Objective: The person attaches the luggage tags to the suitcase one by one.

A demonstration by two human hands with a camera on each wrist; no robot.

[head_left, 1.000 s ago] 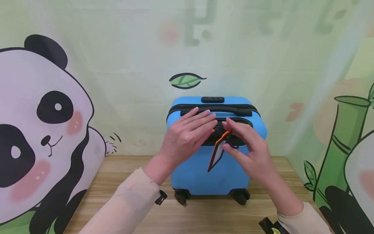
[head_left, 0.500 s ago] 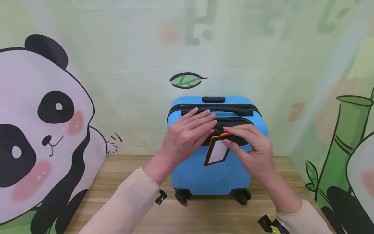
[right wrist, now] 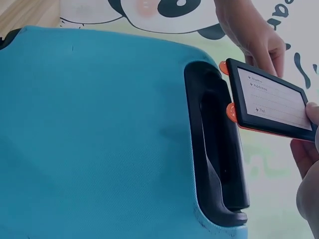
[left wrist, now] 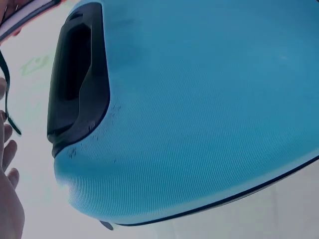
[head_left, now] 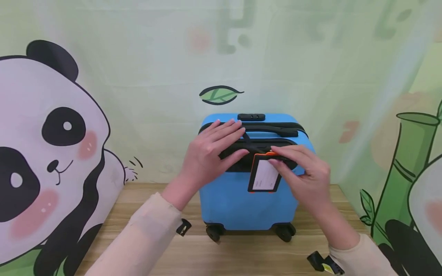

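Note:
A blue suitcase stands upright on its wheels, with a black carry handle near its top. My right hand pinches the top edge of an orange-and-black luggage tag between thumb and fingers, in front of the suitcase. The tag's white card, with printed lines, faces out. From the tag a thin black strap runs up toward my left fingertips. My left hand is near the handle, its fingers straight and the thumb spread apart. Whether those fingertips touch the strap cannot be told.
The suitcase rests on a wood-grain table. Behind it hangs a pale green backdrop with pandas and bamboo. A black recess is set in the upper front of the suitcase, and a combination lock sits on top.
The tag has turned from nearly edge-on to face the head view and shifted slightly right with my right hand. My left hand has moved left and slightly up, its thumb now apart, uncovering the strap.

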